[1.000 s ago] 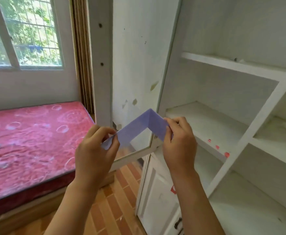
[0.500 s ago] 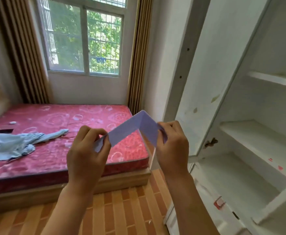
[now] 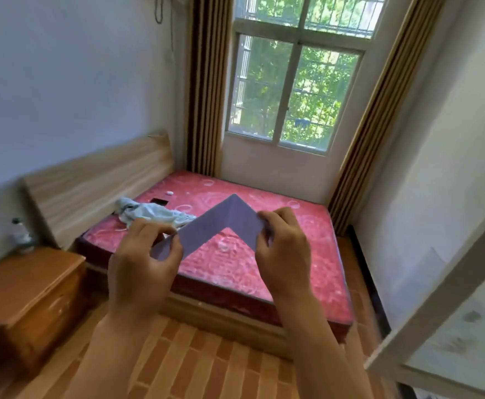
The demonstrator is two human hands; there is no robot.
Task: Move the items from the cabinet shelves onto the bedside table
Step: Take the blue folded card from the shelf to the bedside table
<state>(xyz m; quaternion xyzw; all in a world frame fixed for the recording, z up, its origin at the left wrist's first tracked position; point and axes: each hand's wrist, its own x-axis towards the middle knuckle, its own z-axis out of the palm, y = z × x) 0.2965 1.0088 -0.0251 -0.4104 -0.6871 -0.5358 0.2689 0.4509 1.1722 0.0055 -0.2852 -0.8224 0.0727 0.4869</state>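
Two hands pinch your folded card (image 3: 224, 223): left hand (image 3: 143, 266) on one end, right hand (image 3: 284, 249) on the other. Carried, not delivered; the table (image 3: 25, 286) sits left of your left hand, below, awaiting it.

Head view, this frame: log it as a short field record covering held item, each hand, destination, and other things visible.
held item: folded purple card, bent into an inverted V, held in the air in front of the bed
left hand: pinches the card's left end
right hand: pinches the card's right end
destination: bedside table at lower left, card not yet on it
on table: a bottle at the back
bed: red mattress with a light blue cloth
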